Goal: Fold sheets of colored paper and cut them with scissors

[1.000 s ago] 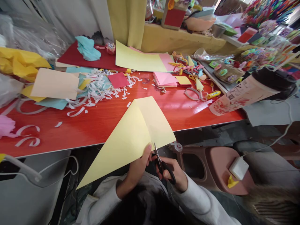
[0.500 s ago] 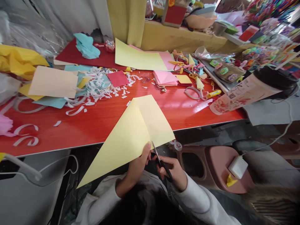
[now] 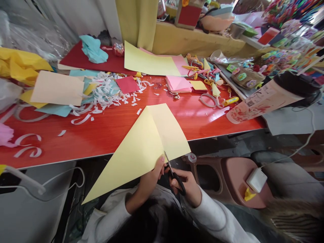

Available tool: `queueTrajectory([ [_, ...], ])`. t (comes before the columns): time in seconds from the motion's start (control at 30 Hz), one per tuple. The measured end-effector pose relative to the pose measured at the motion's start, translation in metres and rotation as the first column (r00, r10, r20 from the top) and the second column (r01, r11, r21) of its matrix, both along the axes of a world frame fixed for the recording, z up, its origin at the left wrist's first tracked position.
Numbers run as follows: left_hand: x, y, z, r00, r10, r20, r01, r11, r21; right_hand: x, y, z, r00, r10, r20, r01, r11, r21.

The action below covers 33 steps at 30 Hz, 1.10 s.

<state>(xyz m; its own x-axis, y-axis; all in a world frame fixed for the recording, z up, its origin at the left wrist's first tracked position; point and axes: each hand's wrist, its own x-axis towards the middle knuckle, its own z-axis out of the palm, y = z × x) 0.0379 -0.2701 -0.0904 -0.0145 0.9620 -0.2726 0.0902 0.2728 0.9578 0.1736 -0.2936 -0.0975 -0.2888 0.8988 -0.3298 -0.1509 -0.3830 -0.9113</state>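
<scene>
A large folded sheet of pale yellow paper point(image 3: 134, 148) is held over the front edge of the table, its long point reaching down to the left. My left hand point(image 3: 152, 173) pinches its lower edge, thumb on top. In my right hand point(image 3: 188, 184) is a pair of black-handled scissors point(image 3: 180, 182), my fingers in the loops. The blades lie at the paper's lower edge, just right of my left thumb, pointing up along the fold. Part of the left fingers is hidden behind the paper.
On the red table point(image 3: 101, 135) lie white paper scraps point(image 3: 108, 94), a beige card point(image 3: 57, 88), pink square papers point(image 3: 178, 83) and a yellow sheet point(image 3: 149, 60). A lidded paper cup point(image 3: 263, 99) leans at the right. Below it, a pink stool point(image 3: 235, 179) bears a white charger point(image 3: 257, 180).
The yellow paper has shifted slightly right and down, with its fold. Both hands stay at nearly the same spot, the scissors still at the paper's lower edge.
</scene>
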Motion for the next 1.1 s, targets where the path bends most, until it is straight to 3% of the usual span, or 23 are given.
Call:
queueTrajectory([
  [0.57, 0.003, -0.004, 0.001, 0.999, 0.023, 0.042, -0.024, 0.999, 0.038, -0.005, -0.002, 0.006, 0.999, -0.042, 0.0, 0.042, 0.999, 0.027],
  [0.9, 0.008, -0.008, -0.007, 0.934, 0.108, 0.341, -0.08, 0.992, -0.093, -0.004, -0.002, 0.005, 0.998, -0.059, 0.002, 0.059, 0.998, -0.001],
  [1.1, 0.007, -0.01, -0.007, 0.94, 0.118, 0.321, -0.086, 0.99, -0.111, -0.003, -0.003, 0.004, 0.998, -0.065, -0.001, 0.065, 0.998, -0.013],
])
